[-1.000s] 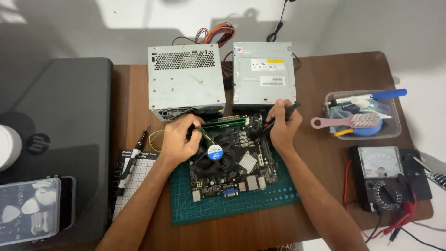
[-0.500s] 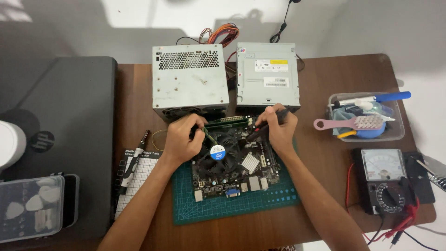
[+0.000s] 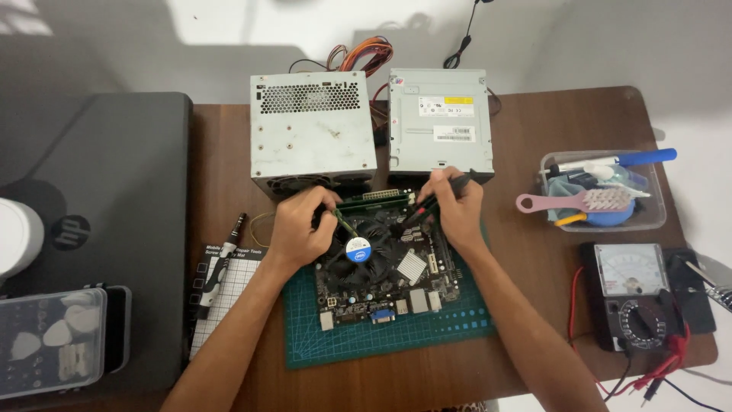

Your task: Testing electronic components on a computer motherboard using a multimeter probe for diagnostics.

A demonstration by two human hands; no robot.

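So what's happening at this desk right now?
A person leans over a motherboard lying on a green cutting mat. The left hand rests at the board's upper left by the fan cooler, fingers on a thin green-handled tool. The right hand holds a dark probe-like tool angled down at the board. A power supply and an optical drive sit behind, an analogue multimeter to the right.

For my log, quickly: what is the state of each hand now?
Left hand: closed, pinching a thin green-tipped probe.
Right hand: closed around a slim black tool.
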